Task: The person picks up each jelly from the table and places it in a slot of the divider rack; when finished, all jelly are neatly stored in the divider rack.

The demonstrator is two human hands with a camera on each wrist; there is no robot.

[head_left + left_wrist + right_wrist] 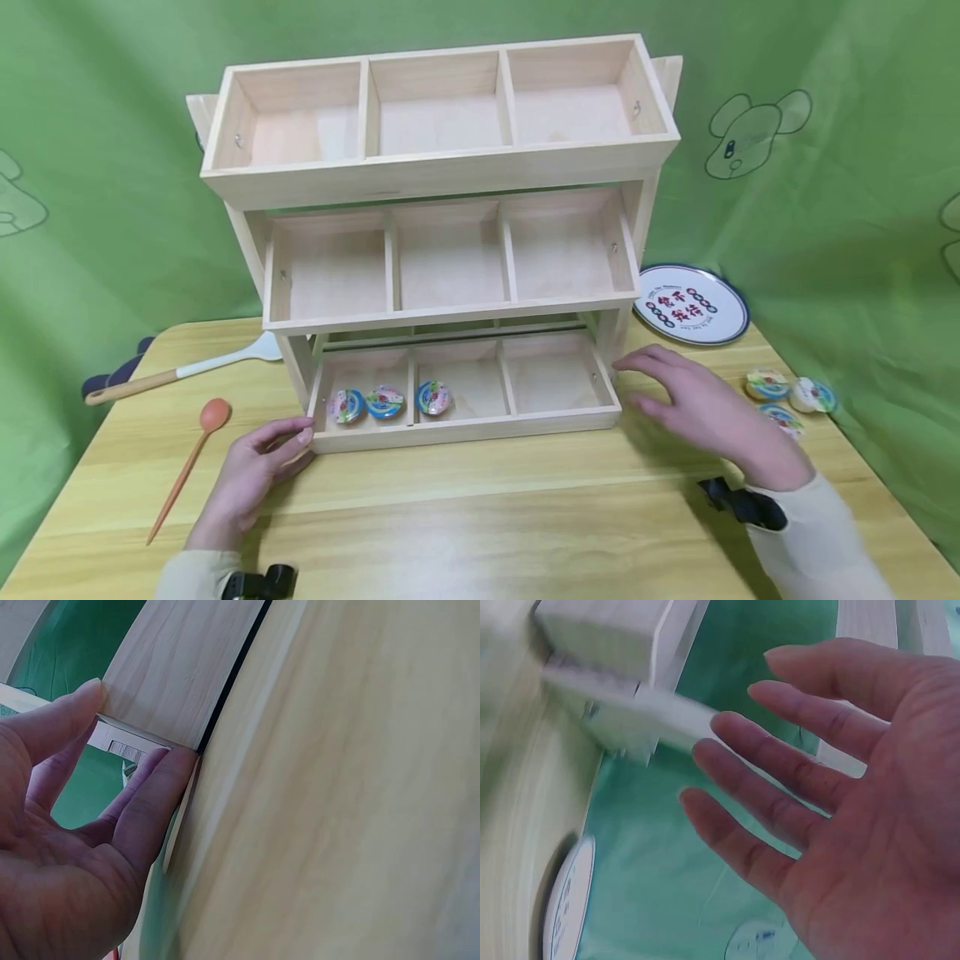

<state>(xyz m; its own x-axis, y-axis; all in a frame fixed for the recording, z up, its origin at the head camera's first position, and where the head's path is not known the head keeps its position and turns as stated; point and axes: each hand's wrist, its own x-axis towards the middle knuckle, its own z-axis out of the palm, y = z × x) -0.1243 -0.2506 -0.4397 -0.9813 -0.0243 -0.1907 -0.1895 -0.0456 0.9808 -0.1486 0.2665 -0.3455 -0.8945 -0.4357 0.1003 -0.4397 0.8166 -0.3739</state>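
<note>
The left hand [258,468] is partly curled, its thumb and fingertips pinching the front left corner of the bottom tier of a wooden rack [442,180]. The right hand [697,408] has its fingers loosely spread and holds nothing, near the right end of that same tier. The rack stands on the table between and beyond the hands: three box-shaped tiers, each split by two dividers into three compartments, nine in all, made of pale, smooth, fine-grained wood. Six small round cups with printed tops and blue bands are in view. Three lie in the bottom tier, two in the left compartment [365,404] and one in the middle compartment [433,398], just beside the divider; the other three cups [767,384] sit grouped on the table beyond the right wrist. One round, glossy white plate [722,327] with a dark blue rim and red characters lies behind them. On the left are one spatula [217,362], with a white head and wooden handle, and one slim orange spoon [188,467]. The table [480,517] has a yellowish, streaky wood grain; around it hangs a creased green cloth [855,50] with outlined animal heads.
</note>
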